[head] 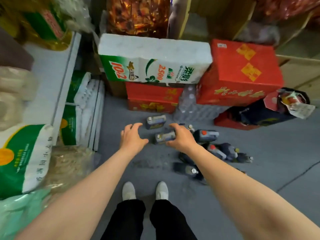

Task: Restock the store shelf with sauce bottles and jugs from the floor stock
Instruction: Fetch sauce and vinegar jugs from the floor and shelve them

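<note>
I am bending over the floor stock with both arms reaching down. My right hand (181,138) is curling over the top of the near jug (164,137), which is lying on the grey floor (259,170); the grip looks as if it is closing round the jug, though the fingers on the far side are hidden, so I cannot tell how firm it is. My left hand (132,136) is hanging just to the left of that jug, fingers spread and loosely bent, holding nothing, its grip wide, probably coming in to take the jug's other end. A second jug (155,121) is lying just beyond the near jug. More dark bottles (223,151) are lying to the near jug's right, tipped over in a loose heap. The white shelf (57,80) is standing well to the left of the near jug, so I judge this to be the pick-up before the carry.
</note>
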{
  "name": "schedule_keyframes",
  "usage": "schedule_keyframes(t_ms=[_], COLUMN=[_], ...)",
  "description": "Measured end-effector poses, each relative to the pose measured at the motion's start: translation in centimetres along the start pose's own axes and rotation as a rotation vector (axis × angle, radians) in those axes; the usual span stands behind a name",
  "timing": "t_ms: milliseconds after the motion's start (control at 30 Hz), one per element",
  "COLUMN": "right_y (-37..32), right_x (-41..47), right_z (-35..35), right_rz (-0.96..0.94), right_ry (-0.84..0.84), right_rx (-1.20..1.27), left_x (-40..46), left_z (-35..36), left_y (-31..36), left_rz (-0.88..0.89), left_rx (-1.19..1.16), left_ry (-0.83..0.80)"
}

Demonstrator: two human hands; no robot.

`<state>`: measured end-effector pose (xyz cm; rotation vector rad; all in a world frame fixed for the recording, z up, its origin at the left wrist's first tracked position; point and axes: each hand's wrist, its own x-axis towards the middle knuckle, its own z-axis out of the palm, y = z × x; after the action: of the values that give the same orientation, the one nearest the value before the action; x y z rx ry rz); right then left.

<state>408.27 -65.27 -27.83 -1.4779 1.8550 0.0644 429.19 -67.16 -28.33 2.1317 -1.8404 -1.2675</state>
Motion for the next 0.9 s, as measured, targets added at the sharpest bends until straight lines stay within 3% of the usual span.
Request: schedule_keyframes(t_ms=[300, 467, 767, 900], right_y=[13.1, 20.0, 28.5, 29.1], right_x=[10.1, 18.3, 31.8, 32.8], right_z=[13.0, 21.3, 32.0, 33.7], right_rz=[0.120, 0.166, 0.073, 0.020], right_ry=[-0.011, 0.090, 0.340, 0.487], right_rx=[0.051, 0.137, 0.411, 0.421], left_x=[10.8, 19.1, 34.7, 35.9], left_z=[16.8, 26.7, 36.5, 37.2], left_y=[-6.9, -11.1, -16.7, -17.2], left_rz=[-0.026, 0.013, 0.411, 0.446], left_rx=[0.012, 0.028, 0.235, 0.249], left_ry=[-0.146, -0.175, -0.232, -0.205])
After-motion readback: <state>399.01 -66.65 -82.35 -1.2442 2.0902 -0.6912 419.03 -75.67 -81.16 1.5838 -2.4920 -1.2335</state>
